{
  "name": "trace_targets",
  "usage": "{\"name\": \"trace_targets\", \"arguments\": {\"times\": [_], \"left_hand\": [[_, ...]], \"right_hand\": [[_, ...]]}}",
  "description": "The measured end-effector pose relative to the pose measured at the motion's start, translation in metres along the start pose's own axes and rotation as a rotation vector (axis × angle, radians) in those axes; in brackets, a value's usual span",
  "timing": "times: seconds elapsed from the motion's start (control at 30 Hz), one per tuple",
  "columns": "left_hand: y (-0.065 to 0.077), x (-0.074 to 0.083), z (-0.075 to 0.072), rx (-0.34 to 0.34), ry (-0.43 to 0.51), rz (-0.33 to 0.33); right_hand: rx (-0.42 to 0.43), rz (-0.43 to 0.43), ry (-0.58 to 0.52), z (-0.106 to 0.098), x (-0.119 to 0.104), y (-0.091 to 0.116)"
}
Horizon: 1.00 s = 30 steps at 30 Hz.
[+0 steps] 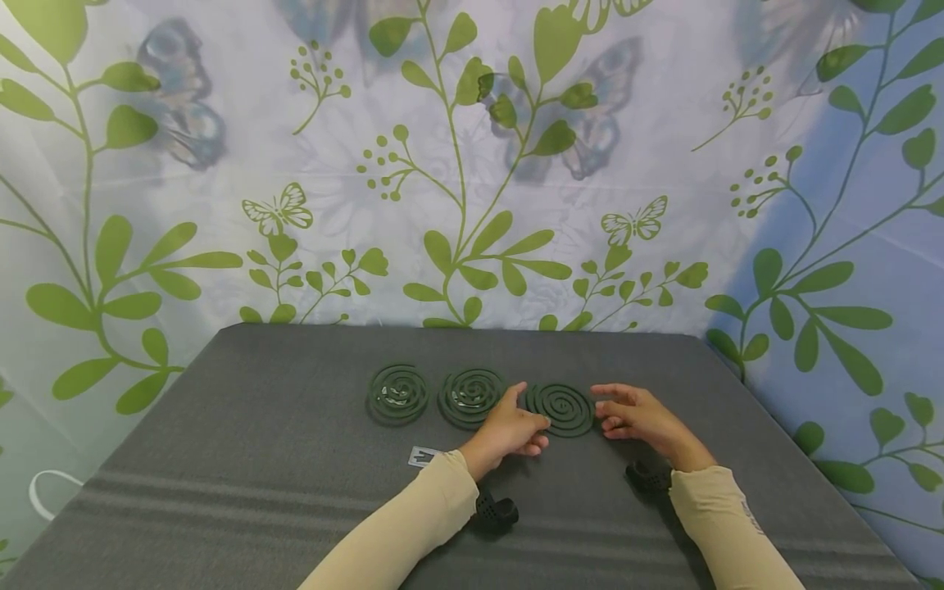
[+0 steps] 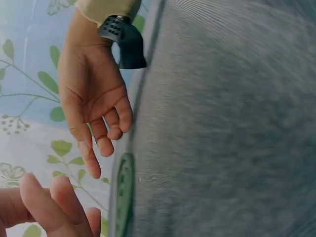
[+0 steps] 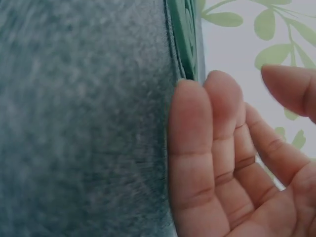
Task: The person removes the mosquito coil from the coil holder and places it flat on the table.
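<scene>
Rightmost coil point(image 1: 563, 407): lies flat on the grey table point(image 1: 258, 426).
Left hand point(image 1: 509, 426): reaches to that coil's left edge, with fingers loosely spread; cannot tell whether touching.
Right hand point(image 1: 636, 416): faces the coil's right edge, with fingers relaxed and thumb held apart; contact also unclear.
Middle coil point(image 1: 472, 388): partly covered by the left hand, glossy in patches.
Leftmost coil point(image 1: 398, 395): lies beside the middle one, likewise glossy.
Backdrop point(image 1: 332, 164): printed with green leaves and butterflies.

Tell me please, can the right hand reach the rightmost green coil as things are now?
Probably yes: the right hand, apparently empty, is beside the rightmost green coil, with nothing visible between them.
</scene>
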<state>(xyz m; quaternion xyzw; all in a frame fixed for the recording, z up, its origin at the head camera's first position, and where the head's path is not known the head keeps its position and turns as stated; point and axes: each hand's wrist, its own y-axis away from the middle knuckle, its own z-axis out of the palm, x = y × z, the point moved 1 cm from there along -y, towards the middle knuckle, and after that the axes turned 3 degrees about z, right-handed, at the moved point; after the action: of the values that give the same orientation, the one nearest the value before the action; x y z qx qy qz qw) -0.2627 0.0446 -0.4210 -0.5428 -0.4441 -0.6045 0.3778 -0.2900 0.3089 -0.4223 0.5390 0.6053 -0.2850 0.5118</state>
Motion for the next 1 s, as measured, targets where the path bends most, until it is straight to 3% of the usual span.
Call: {"name": "trace_targets", "arguments": {"times": [0.3, 0.57, 0.77, 1.0], "left_hand": [[-0.004, 0.018, -0.009, -0.148, -0.034, 0.073], [0.000, 0.037, -0.028, -0.305, -0.206, 0.203], [0.003, 0.048, -0.041, -0.327, -0.342, 0.321], [0.005, 0.055, -0.054, -0.348, -0.398, 0.456]], "right_hand": [[-0.006, -0.130, 0.048, 0.004, -0.012, 0.000], [-0.015, -0.221, 0.073, 0.010, -0.027, 0.003], [0.003, -0.270, 0.123, 0.017, -0.037, 0.008], [-0.014, -0.332, 0.164, 0.025, -0.047, 0.012]]}}
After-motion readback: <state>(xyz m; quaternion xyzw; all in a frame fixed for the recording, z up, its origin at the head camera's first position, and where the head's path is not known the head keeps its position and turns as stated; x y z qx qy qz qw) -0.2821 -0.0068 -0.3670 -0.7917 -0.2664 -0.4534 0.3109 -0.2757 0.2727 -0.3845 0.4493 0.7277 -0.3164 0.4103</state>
